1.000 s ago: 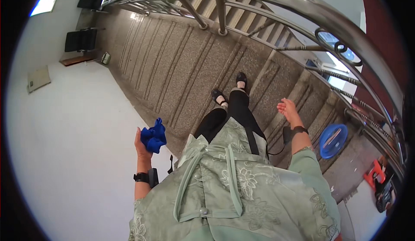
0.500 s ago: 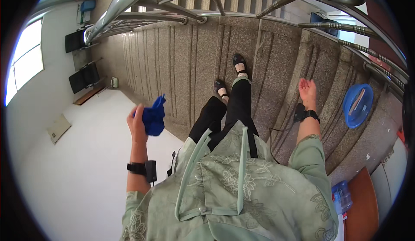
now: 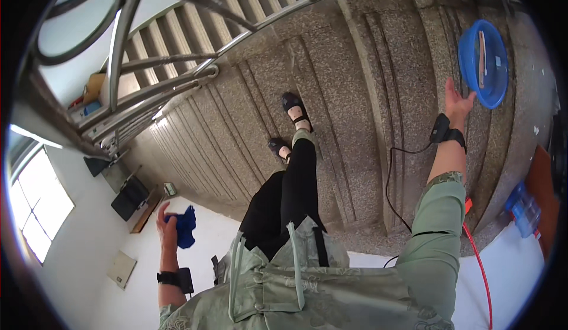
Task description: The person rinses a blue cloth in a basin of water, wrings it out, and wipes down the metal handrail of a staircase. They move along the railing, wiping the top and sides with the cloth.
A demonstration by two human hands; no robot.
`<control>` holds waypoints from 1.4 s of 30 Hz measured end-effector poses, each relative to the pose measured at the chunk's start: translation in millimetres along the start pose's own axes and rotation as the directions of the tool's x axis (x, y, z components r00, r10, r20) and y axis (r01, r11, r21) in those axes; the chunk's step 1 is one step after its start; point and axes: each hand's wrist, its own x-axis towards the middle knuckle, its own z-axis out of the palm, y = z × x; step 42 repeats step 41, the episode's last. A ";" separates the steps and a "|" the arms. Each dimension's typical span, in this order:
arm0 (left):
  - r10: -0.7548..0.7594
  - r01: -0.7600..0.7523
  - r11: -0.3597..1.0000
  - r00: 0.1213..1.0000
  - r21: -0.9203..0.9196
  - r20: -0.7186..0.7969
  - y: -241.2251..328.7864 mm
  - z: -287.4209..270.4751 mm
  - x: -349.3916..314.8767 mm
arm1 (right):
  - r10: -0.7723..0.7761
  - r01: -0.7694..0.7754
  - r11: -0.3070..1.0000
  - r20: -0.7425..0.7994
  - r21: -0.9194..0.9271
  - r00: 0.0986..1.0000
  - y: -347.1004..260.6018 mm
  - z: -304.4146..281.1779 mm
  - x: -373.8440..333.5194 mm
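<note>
A crumpled dark blue cloth (image 3: pixel 185 227) is in my left hand (image 3: pixel 167 230), with the fingers closed round one side of it, out to my left by the white wall. Stretched far to the right, my right hand (image 3: pixel 457 103) has its fingers extended and holds nothing. Its fingertips and thumb are at the near rim of a blue plastic basin (image 3: pixel 494 91); whether they touch it, I cannot tell. The basin sits on the stone steps. Inside it lies a long, flat, pinkish-brown thing with a pale strip.
Speckled stone stairs (image 3: pixel 337 152) run under my black shoes (image 3: pixel 294 107). A metal railing (image 3: pixel 177 90) crosses the far left, with another flight beyond. At right are a clear blue water bottle (image 3: pixel 524 211), a brown board (image 3: pixel 547 182) and a red cord (image 3: pixel 478 265). A black cable (image 3: pixel 387 179) hangs by my right arm.
My right hand has reached outward to the right, up to the basin's rim. My view has turned and shifted. The blue cloth stays in my left hand.
</note>
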 end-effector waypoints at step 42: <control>0.127 -0.237 0.927 0.927 0.292 0.352 111.1 93.1 85.7 | -0.090 0.181 0.921 0.264 -0.344 0.960 36.0 -102.9 -63.2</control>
